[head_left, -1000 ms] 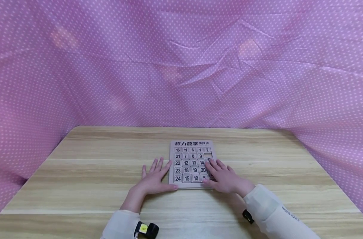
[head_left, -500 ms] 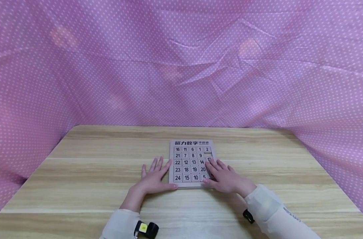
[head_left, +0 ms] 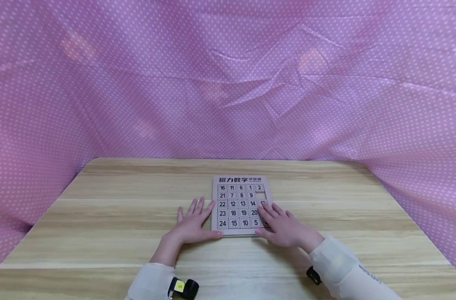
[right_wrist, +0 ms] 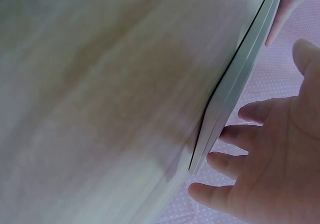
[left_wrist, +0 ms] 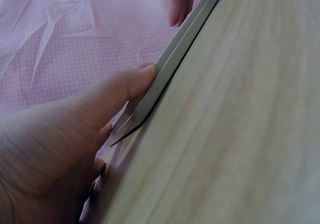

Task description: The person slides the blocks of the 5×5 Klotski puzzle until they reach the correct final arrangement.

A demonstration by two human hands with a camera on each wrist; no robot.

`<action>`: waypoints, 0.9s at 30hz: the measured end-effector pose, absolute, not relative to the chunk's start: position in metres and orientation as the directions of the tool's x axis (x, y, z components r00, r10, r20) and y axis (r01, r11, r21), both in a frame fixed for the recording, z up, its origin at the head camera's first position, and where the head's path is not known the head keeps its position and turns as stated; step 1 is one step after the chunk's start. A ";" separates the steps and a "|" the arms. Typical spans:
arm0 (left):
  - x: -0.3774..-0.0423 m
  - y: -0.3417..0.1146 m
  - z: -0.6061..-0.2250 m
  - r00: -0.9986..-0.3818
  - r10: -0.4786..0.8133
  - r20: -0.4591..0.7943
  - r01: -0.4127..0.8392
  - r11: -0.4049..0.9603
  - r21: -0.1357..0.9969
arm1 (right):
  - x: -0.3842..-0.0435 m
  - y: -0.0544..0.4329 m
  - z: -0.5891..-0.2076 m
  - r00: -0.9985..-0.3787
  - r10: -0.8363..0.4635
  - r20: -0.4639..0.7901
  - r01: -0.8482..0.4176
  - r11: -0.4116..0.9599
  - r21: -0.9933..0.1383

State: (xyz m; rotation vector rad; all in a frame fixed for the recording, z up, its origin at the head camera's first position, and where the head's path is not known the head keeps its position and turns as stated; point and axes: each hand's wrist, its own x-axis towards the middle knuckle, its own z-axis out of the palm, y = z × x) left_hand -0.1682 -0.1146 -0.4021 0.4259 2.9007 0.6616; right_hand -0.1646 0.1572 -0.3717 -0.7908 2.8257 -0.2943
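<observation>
A number sliding puzzle with a pale frame lies flat on the table, its square tiles in rows under a dark printed heading. My left hand is spread at the near left corner, thumb on the near edge and index fingertip at the left side; the left wrist view shows that thumb against the frame. Over the right column is my right hand, fingers extended, fingertips at a tile partly covered and apparently numbered 17. Above that tile, below tile 2, is a vacant slot. The hand hides the lower right tiles.
The wood-grain table extends on both sides of the puzzle. A pink dotted cloth hangs behind and along the sides. Each sleeve carries a black wrist camera, the left one with a yellow label.
My right hand has drawn slightly toward me, and the tile under its fingertips has slid down level with the third row, widening the slot above. The left hand stays in place.
</observation>
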 end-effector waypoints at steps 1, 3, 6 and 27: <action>-0.168 -0.114 -0.402 -0.951 0.302 -0.070 0.242 0.864 0.442 | -0.164 0.157 -0.372 -0.840 -0.528 -0.127 -0.490 0.837 -0.243; -0.167 -0.114 -0.401 -0.951 0.302 -0.071 0.242 0.864 0.441 | -0.164 0.157 -0.372 -0.840 -0.530 -0.120 -0.492 0.835 -0.246; -0.167 -0.114 -0.401 -0.950 0.302 -0.074 0.241 0.865 0.440 | -0.163 0.157 -0.372 -0.838 -0.533 -0.113 -0.496 0.832 -0.248; -0.165 -0.113 -0.401 -0.952 0.300 -0.064 0.242 0.863 0.443 | -0.144 0.166 -0.363 -0.804 -0.580 -0.132 -0.538 0.803 -0.256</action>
